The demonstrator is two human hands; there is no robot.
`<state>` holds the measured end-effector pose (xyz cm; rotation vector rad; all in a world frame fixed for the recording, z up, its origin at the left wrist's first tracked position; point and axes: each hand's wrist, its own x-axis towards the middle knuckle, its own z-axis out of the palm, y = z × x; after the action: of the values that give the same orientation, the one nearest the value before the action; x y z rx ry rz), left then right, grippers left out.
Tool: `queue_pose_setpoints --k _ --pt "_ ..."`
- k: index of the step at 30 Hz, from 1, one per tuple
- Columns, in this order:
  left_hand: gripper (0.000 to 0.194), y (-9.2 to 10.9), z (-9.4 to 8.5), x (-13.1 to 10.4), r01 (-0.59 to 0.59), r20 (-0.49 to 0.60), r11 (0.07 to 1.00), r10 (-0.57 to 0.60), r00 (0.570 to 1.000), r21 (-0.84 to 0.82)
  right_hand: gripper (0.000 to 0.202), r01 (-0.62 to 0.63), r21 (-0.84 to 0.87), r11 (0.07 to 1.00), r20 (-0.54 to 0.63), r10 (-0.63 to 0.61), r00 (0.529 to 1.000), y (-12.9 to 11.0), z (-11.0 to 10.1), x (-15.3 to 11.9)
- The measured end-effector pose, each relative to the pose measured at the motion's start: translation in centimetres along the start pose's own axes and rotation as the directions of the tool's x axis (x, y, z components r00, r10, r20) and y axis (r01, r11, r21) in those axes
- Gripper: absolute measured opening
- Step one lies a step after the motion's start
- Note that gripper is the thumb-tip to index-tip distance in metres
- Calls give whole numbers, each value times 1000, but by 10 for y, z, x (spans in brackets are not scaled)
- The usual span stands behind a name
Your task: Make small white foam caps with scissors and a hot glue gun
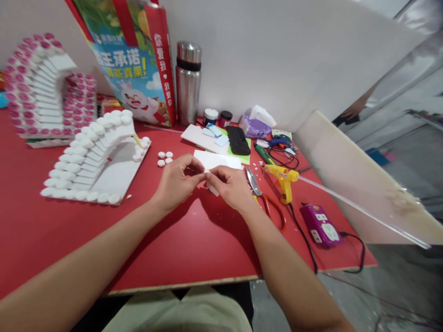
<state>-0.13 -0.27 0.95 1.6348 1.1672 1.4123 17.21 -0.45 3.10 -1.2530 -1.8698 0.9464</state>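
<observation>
My left hand (178,182) and my right hand (229,185) meet above the red table (194,240), fingertips pinched together on a small white piece (212,188). Part of that piece hangs below the fingers; the rest is hidden by them. White sheets (216,160) lie just behind my hands. Several round white pieces (165,159) sit left of my left hand. Farther left stands a white stepped model (117,161) edged with rounded white pieces. Red-handled scissors (273,205) lie right of my right hand.
A yellow glue gun (284,180) holds a long clear stick, beside a purple power socket (321,226). Behind stand a steel flask (188,83), a printed bag (133,69) and a tissue pack (256,123). A pink-and-white model (46,97) stands back left. Another person's hand (355,109) shows at right.
</observation>
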Motion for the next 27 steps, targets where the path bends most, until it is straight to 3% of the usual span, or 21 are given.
queue_pose_setpoints --k 3,8,10,12,14,17,19,22,27 --pt "26 -3 0 1 64 32 997 -63 997 -30 24 -29 64 998 15 28 1000 4 1 2" --pt "13 1 0 1 74 71 994 -68 995 -75 28 -42 133 990 24 39 999 8 2 3" --pt "10 3 -1 2 68 51 994 -64 997 -88 28 -108 268 957 52 97 994 7 3 3" --pt "11 3 -2 4 77 29 990 -74 997 -122 33 -232 474 849 125 196 973 7 2 6" --pt "14 2 -4 6 139 62 972 -129 990 -192 38 -389 625 677 252 297 921 6 0 9" --pt "18 0 -8 8 270 176 923 -228 958 -274 42 -587 667 460 472 348 810 7 -6 14" --pt "19 0 -10 9 313 210 903 -258 943 -294 40 -632 669 390 544 323 775 8 -9 14" --pt "20 1 -12 10 335 240 895 -270 932 -295 28 -610 699 374 553 258 792 10 -11 12" --pt "22 0 -13 11 326 235 904 -266 935 -275 24 -547 696 466 520 198 831 7 -10 7"
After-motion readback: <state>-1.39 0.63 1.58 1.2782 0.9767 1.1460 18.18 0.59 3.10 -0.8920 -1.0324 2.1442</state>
